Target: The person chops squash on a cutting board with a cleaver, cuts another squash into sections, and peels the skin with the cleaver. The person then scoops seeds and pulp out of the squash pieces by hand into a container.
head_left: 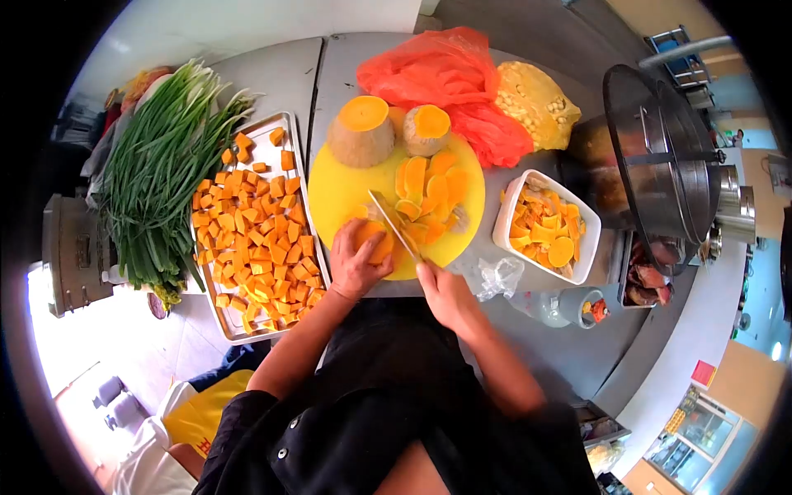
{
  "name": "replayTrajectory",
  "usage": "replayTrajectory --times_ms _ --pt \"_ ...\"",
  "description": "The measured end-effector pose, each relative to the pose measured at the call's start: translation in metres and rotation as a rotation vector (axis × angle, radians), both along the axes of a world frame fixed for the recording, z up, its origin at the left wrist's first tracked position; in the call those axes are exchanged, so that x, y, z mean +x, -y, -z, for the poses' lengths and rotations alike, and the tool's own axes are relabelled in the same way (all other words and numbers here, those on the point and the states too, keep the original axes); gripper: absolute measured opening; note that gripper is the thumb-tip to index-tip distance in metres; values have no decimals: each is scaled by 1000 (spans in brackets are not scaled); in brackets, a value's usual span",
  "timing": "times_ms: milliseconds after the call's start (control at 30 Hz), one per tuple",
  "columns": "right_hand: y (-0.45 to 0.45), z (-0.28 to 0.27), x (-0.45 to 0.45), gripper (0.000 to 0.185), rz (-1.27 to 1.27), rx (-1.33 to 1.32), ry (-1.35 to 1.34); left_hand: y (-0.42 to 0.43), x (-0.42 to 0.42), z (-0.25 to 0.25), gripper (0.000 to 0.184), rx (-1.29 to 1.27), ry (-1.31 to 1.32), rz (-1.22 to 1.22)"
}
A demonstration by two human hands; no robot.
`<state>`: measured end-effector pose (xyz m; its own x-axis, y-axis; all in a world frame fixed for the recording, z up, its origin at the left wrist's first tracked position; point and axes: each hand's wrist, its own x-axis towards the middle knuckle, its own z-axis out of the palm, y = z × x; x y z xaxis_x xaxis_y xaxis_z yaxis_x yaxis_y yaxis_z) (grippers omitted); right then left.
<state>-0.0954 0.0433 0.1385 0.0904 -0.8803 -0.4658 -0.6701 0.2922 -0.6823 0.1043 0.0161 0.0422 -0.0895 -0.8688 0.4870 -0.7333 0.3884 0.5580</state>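
While the right hand point(443, 294) grips one knife point(394, 227), the left hand point(360, 258) holds one pumpkin piece point(375, 242) at the yellow board's point(333, 198) near edge. Two big pumpkin chunks point(361, 136) sit at the far edge; tray point(324, 262) close left.

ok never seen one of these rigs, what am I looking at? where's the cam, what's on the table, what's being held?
No robot here: it's a person working with bare hands. There's one picture, from a camera worn on the head, looking forward and down, so the dark clothing at the bottom is the wearer's.

The left hand steadies an orange squash-like piece on a round yellow board; the right hand holds a knife. Larger chunks and slices also sit on the board.

Left of it is a metal tray of orange cubes, then long green stalks. Right is a white tub of orange scraps. Beyond the board lies a red plastic bag.
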Motion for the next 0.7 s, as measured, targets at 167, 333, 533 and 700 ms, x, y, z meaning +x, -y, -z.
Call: replayTrajectory --times_ms 167,333,533,700 --pt "-19 -1 -13 48 15 17 20 1 1 4 49 8 12 4" --pt "27 53 4 53 9 -10 74 0 1 4 49 9 41 19" --pt "47 91 5 56 27 19 161 0 3 7 50 14 86 32" --pt "4 26 -34 51 23 158 226 0 10 7 51 50 69 80"
